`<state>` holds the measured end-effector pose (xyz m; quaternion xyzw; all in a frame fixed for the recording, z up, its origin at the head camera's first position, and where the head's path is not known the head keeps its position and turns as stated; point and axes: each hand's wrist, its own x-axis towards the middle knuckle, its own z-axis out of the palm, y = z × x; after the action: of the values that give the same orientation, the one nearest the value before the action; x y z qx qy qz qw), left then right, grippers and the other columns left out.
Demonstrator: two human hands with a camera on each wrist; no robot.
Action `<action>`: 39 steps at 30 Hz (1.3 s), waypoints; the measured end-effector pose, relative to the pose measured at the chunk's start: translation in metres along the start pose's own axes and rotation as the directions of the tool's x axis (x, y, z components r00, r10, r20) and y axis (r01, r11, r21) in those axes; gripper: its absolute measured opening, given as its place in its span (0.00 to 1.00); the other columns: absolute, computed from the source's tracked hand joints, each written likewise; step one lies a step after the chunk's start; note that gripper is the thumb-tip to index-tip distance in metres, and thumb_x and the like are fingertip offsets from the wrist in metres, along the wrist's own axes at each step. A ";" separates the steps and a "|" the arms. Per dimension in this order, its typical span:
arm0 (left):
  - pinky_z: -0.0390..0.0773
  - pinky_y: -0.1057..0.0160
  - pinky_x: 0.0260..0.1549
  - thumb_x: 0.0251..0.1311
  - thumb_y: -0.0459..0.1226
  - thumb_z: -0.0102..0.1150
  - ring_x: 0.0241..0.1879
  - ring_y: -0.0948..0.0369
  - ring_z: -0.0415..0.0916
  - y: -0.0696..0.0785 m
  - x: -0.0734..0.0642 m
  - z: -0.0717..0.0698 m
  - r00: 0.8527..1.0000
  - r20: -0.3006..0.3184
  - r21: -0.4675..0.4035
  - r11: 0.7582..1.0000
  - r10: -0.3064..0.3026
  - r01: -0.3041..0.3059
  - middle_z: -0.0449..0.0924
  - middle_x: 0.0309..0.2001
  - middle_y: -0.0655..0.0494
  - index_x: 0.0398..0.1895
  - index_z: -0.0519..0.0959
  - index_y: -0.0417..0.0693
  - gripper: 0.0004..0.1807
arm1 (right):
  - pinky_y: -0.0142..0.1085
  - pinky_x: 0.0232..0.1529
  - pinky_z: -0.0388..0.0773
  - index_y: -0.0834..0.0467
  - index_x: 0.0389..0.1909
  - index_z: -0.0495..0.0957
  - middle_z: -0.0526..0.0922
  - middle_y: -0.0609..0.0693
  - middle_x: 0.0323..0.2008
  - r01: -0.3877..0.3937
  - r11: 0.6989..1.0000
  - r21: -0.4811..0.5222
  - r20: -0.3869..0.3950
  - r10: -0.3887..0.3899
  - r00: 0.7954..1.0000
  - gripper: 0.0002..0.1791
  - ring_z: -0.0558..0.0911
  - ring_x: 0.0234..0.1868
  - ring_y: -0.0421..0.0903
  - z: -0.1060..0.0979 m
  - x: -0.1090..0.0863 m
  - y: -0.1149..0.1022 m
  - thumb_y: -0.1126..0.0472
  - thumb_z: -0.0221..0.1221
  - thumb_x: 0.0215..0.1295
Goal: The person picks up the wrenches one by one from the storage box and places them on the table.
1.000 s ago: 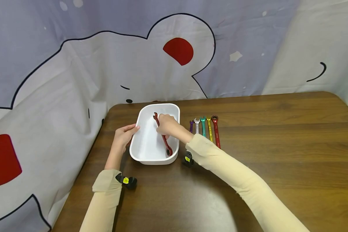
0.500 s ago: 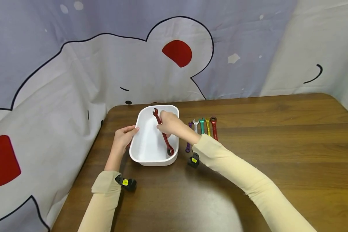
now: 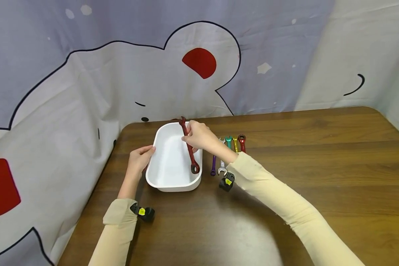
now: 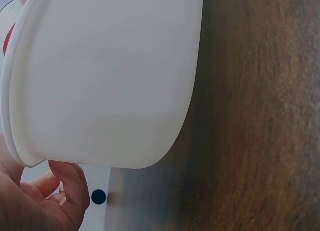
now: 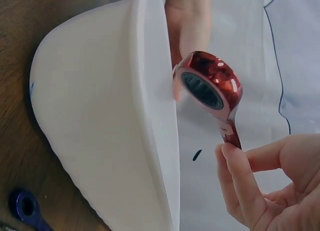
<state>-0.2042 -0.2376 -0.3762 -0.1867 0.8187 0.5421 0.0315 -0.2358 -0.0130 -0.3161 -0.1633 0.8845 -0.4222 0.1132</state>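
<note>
My right hand pinches a red ratcheting combination wrench by its middle, over the right side of a white plastic tub. The wrench slants, its ring end toward me and its open end level with the tub's far rim. In the right wrist view the ring end shows above the rim, with thumb and fingers on the shank. My left hand grips the tub's left rim, thumb on top and fingers curled underneath, as the left wrist view shows with the tub wall.
Right of the tub, several wrenches lie side by side on the wooden table: purple, silver, green, yellow and another red wrench. My right forearm partly covers them. A printed curtain hangs behind the table.
The right hand has raised the red wrench from low inside the tub to rim height, shifting away from me and slightly right. The left hand keeps its grip on the rim.
</note>
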 end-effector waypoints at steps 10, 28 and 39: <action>0.73 0.66 0.47 0.68 0.43 0.51 0.58 0.53 0.71 0.001 0.001 -0.005 1.000 -0.002 -0.004 1.000 -0.002 0.002 0.69 0.65 0.42 0.65 0.71 0.41 0.25 | 0.39 0.29 0.83 0.65 0.45 0.70 0.76 0.56 0.37 -0.022 0.998 0.056 -0.020 0.023 1.000 0.15 0.86 0.28 0.53 -0.010 -0.009 0.004 0.60 0.60 0.65; 0.74 0.72 0.28 0.67 0.42 0.53 0.35 0.67 0.74 0.001 0.003 -0.004 1.000 -0.012 0.027 1.000 0.000 0.000 0.74 0.58 0.43 0.62 0.74 0.44 0.23 | 0.35 0.24 0.81 0.63 0.45 0.70 0.77 0.54 0.31 -0.007 1.000 0.016 -0.040 0.008 0.999 0.15 0.84 0.18 0.46 -0.032 -0.031 0.017 0.58 0.60 0.65; 0.72 0.71 0.26 0.66 0.43 0.54 0.30 0.70 0.72 0.000 0.003 -0.006 1.000 -0.005 0.032 0.999 0.010 -0.010 0.75 0.58 0.44 0.62 0.74 0.45 0.23 | 0.36 0.25 0.81 0.64 0.47 0.70 0.77 0.53 0.31 -0.025 1.000 0.019 -0.056 0.026 0.998 0.17 0.84 0.20 0.48 -0.040 -0.038 0.030 0.57 0.59 0.65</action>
<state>-0.2065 -0.2437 -0.3746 -0.1836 0.8283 0.5285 0.0296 -0.2207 0.0478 -0.3125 -0.1390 0.8854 -0.4333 0.0950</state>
